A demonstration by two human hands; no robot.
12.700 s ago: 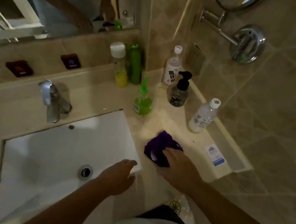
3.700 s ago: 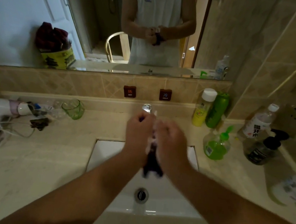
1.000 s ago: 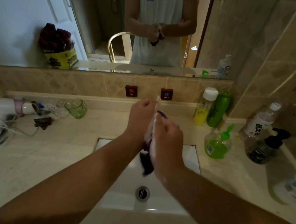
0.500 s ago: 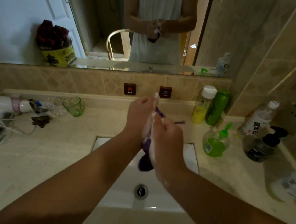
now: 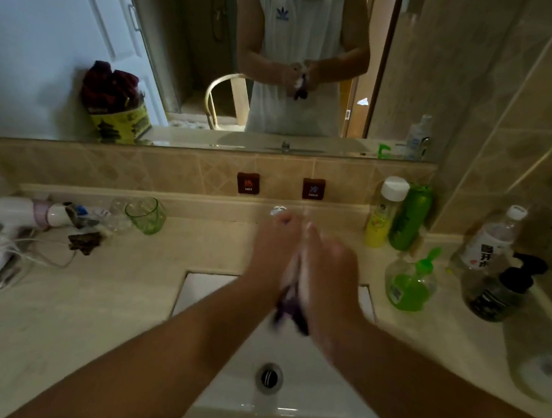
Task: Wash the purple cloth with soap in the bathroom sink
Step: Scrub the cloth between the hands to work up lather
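**Bathroom sink, cloth in hand: contents of head view**

Head view, centre of frame: left hand (image 5: 271, 254) and right hand (image 5: 327, 272), palms pressed together over the sink (image 5: 206, 290), both closed around the purple cloth (image 5: 289, 307). Cloth is sandwiched between the palms; its dark lower end hangs out below the hands, above the basin. White soap lather (image 5: 295, 268) shows along the seam between the hands and on the right fingers. Hands are motion-blurred.

Lower centre: round drain (image 5: 269, 377) in the white basin, directly below the cloth.

Just above the fingertips: chrome faucet (image 5: 278, 210), mostly hidden.

Centre, on the tiled backsplash: two dark labels, marked HOT (image 5: 248, 183) and COLD (image 5: 313, 189).

Right of frame, on the counter (image 5: 130, 289): yellow bottle with white cap (image 5: 385, 211), touching a green bottle (image 5: 410, 217); green soap dispenser (image 5: 410, 282) beside the sink; clear water bottle (image 5: 492, 240); dark pump bottle (image 5: 501, 290).

Left of frame: green glass cup (image 5: 146, 214); white hair dryer (image 5: 25, 213) with tangled cord.

Upper frame: mirror (image 5: 48, 31), reflecting the person's torso and joined hands.
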